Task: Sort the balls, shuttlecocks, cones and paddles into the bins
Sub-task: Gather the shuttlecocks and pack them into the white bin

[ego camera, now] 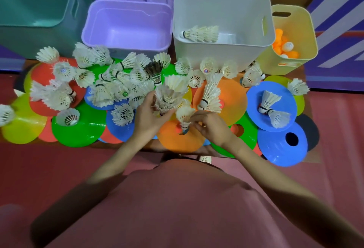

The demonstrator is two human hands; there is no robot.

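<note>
— Gripping a nested stack of shuttlecocks [169, 96] in left hand [146, 113]; right hand [208, 124] pinching another shuttlecock [184, 114] over orange cone [180, 137].

— Could topple, feathers snagging before reaching white bin [222, 50].

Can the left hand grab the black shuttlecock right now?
Probably not yet: the left hand already holds a stack of shuttlecocks. The black shuttlecock lies uncovered just beyond it.

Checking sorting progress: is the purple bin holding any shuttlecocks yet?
No, the purple bin shows only its bare floor, while a shuttlecock stack lies in the white bin.
</note>
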